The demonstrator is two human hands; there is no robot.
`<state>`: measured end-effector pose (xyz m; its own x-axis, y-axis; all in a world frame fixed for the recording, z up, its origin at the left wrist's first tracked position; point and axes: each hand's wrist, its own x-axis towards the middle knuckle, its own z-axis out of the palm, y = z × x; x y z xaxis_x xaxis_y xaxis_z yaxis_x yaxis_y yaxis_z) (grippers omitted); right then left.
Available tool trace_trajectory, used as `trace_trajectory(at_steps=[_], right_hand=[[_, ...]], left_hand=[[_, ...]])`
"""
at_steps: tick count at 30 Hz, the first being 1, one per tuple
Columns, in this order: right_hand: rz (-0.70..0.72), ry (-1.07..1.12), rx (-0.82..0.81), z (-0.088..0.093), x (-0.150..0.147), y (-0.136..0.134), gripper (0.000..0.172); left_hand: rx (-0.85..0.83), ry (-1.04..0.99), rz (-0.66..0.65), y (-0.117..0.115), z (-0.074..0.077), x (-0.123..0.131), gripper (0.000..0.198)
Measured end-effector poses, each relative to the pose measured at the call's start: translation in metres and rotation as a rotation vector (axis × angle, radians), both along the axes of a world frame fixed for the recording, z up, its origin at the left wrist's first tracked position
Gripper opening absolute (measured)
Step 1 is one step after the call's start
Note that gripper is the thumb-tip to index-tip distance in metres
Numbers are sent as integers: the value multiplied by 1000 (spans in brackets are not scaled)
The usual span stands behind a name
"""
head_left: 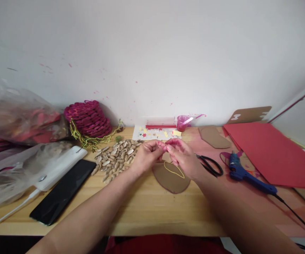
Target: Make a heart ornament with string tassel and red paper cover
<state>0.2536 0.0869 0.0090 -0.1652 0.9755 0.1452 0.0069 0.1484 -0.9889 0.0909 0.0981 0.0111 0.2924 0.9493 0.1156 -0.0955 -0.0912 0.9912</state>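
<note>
My left hand (150, 153) and my right hand (181, 153) meet over the middle of the table, fingertips pinched close together. A loop of yellow string (175, 170) hangs below my right hand, and its upper end goes out of sight behind the fingers. Both hands seem to pinch the string, though the fingertips cover the spot. Beneath them lies a rounded piece of brown cardboard (169, 181). Left of my left hand is a heap of peanut shells (115, 158). Black-handled scissors (212, 165) lie beside my right wrist, their blades partly hidden.
A blue glue gun (250, 178) with a black cord lies at right, near red sheets (274, 151). A black phone (64, 192) and white power bank (62, 169) lie left. Behind are a purple woven bundle (89, 118), star-patterned paper (152, 134) and a pink-stained cup (183, 122).
</note>
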Motion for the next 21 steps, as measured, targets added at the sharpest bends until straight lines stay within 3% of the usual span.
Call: trace_trajectory(at_steps=[2, 6, 14, 19, 21], right_hand=[[64, -14, -46, 1, 1, 0, 26], [41, -74, -23, 1, 3, 1, 20], [-71, -269, 100, -3, 2, -1, 15], [-106, -278, 83, -2, 1, -1, 19], [-100, -299, 136, -1, 1, -2, 17]], left_hand=[[82, 49, 62, 1, -1, 0, 35], [172, 141, 159, 3, -4, -1, 27], [119, 51, 132, 3, -3, -3, 19], [340, 174, 160, -1, 1, -2, 11], [347, 192, 173, -1, 1, -3, 11]])
